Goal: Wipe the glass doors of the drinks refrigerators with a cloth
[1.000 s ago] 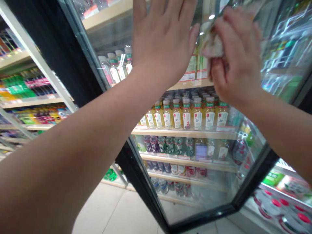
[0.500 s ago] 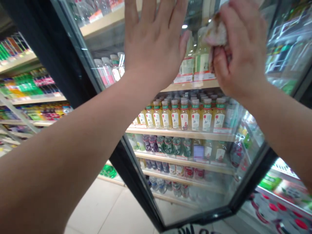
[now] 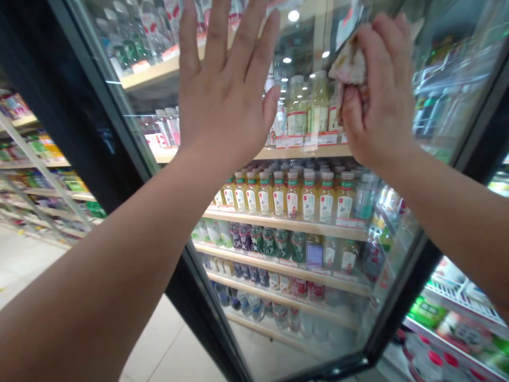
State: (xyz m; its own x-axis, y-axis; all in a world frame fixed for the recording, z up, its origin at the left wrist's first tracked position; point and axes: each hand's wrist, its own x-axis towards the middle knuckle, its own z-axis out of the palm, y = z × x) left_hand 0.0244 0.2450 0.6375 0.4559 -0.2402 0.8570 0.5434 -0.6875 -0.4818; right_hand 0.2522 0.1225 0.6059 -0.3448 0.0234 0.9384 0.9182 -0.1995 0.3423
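Note:
A glass door with a black frame stands in front of me, swung outward. My left hand is spread flat against the upper part of the glass, fingers apart. To its right, my right hand is closed around a crumpled, stained cloth and presses it to the pane. Part of the cloth is hidden under the fingers. Through the glass or mirrored in it show shelves of drinks, among them a row of yellow juice bottles below my hands.
Tall bottles stand on a shelf behind the glass, with dark drink bottles lower down. More stocked shelves run along the left, over a tiled floor. At lower right are red-capped containers and green packages.
My view has shifted, so both hands appear slightly further left in it. The left hand stays spread on the glass. The right hand still holds the cloth against the pane.

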